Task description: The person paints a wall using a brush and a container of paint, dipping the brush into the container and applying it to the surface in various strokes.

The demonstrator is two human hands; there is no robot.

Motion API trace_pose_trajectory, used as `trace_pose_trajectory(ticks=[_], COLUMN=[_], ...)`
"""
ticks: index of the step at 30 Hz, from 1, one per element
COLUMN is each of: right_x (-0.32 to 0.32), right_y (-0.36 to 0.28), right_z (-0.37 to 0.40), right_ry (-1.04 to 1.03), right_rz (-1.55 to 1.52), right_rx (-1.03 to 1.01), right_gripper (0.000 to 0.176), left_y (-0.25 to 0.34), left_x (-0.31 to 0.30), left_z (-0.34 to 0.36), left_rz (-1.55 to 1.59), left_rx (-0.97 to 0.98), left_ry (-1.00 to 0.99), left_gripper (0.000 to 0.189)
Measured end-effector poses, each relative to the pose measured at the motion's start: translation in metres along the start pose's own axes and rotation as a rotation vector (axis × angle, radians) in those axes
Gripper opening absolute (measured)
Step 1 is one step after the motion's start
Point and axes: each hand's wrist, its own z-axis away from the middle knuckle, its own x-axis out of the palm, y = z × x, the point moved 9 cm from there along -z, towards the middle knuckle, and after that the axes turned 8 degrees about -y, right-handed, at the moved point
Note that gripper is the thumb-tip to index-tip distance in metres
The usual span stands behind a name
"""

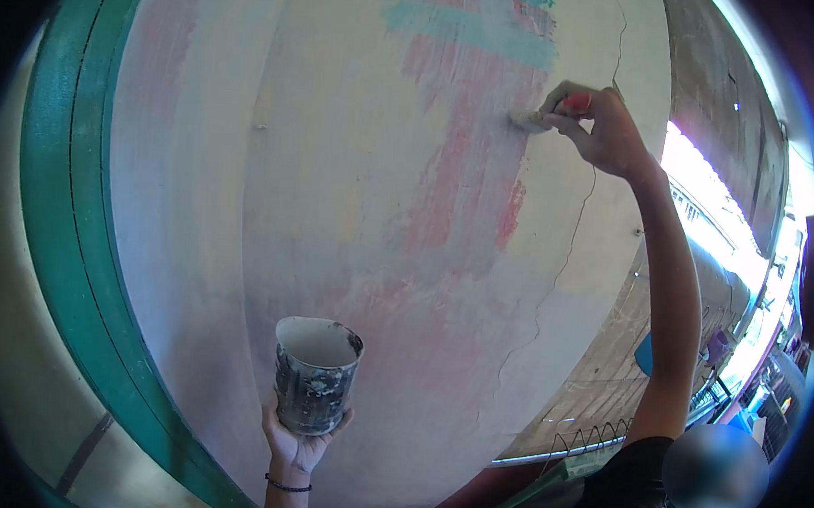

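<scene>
My left hand point(299, 444) grips a paint-splattered dark cylindrical pot point(314, 397) from below, its fingers around the base. The pot is upright and its inside looks whitish. Higher up and to the right, my right hand point(603, 126) is closed around a paintbrush point(529, 122) with a red handle. Its bristles are against the wall point(337, 187), by a patch of pink. The wall carries streaks of pink, teal, cream and pale lilac paint. How much paint is on the bristles cannot be made out.
A green frame point(74, 176) curves along the left side. A long crack point(568, 252) runs down the wall on the right. Beyond the wall's right edge are brown boards point(592, 389), a bright opening point(709, 199), coiled wire point(590, 434) and hanging items.
</scene>
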Motion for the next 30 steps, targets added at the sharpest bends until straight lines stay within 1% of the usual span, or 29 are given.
trace_pose_trajectory(ticks=[2, 3, 6, 9, 12, 13, 15, 18, 21, 24, 26, 28, 30], right_x=[-0.007, -0.013, -0.035, -0.064, -0.092, -0.098, -0.112, -0.106, -0.069, -0.013, 0.028, 0.069, 0.092], right_y=[0.011, 0.020, 0.072, 0.085, 0.094, 0.098, 0.075, 0.061, 0.075, 0.054, 0.028, -0.021, -0.071], right_z=[-0.001, -0.009, -0.045, -0.074, -0.105, -0.109, -0.118, -0.118, -0.113, -0.083, -0.056, -0.021, 0.015], right_ry=[0.015, 0.027, 0.058, 0.215, 0.425, 0.462, 0.534, 0.698, 0.483, 0.425, 0.330, 0.275, 0.210], right_rz=[-0.230, -0.231, -0.175, -0.146, -0.001, 0.092, 0.279, 0.344, 0.276, 0.425, 0.432, 0.405, 0.183], right_rx=[0.109, 0.121, 0.078, 0.073, 0.042, 0.084, 0.172, -0.191, -0.198, -0.219, -0.274, -0.437, -0.512], right_gripper=[0.014, 0.015, 0.012, 0.018, 0.019, 0.018, 0.017, 0.013, 0.014, 0.021, 0.026, 0.028, 0.023], left_y=[-0.001, -0.001, -0.003, -0.004, -0.002, -0.001, -0.001, 0.001, 0.004, 0.002, 0.002, 0.004, 0.002], left_x=[-0.001, -0.001, 0.001, 0.006, 0.003, 0.002, 0.002, -0.002, -0.004, -0.007, -0.007, -0.006, -0.003], left_z=[0.001, 0.001, 0.001, 0.000, -0.001, -0.001, -0.002, 0.000, 0.002, 0.004, 0.006, 0.005, 0.006], left_rz=[0.014, 0.019, 0.023, 0.046, -0.008, -0.007, -0.004, -0.016, -0.091, -0.034, -0.025, -0.008, 0.024], left_rx=[-0.013, -0.016, -0.014, -0.005, 0.005, 0.011, 0.019, 0.035, 0.051, 0.037, 0.037, 0.026, -0.001], left_ry=[0.015, 0.018, 0.016, -0.003, -0.026, -0.022, -0.016, 0.006, 0.037, 0.051, 0.064, 0.069, 0.077], left_gripper=[0.088, 0.088, 0.088, 0.087, 0.086, 0.086, 0.086, 0.085, 0.085, 0.084, 0.084, 0.084, 0.084])
